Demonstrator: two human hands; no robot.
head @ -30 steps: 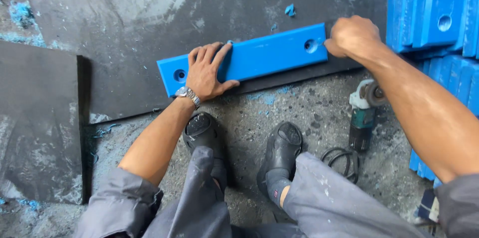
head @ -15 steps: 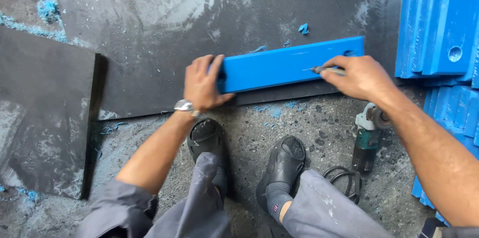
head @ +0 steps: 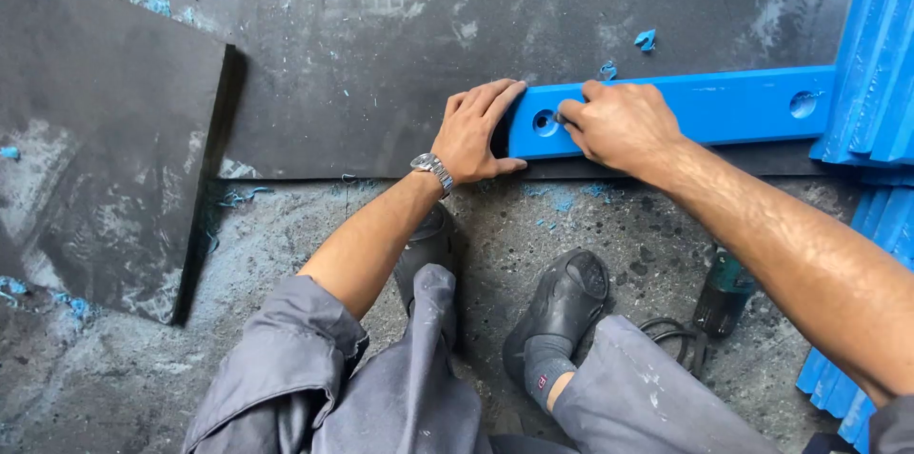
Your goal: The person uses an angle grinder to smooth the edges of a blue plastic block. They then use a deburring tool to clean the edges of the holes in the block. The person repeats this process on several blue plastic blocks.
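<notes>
Change: blue bar has slid right, both hands now at its left end | dark sheet: lies under the bar | left hand: fingers spread flat, pressed against the bar's left end | right hand: closed, knuckles up, by the bar's left hole, possibly pinching a small tool | blue stack: touching the bar's right end.

A large dark sheet covers the upper middle of the frame, dusted with pale smears and a few blue shavings. A second dark slab lies at the left, its right edge just beside the sheet, with more blue scraps along the top left corner. At the right edge stands a stack of blue bars, and lower right a green power tool with a coiled cable rests on the speckled concrete floor.
</notes>
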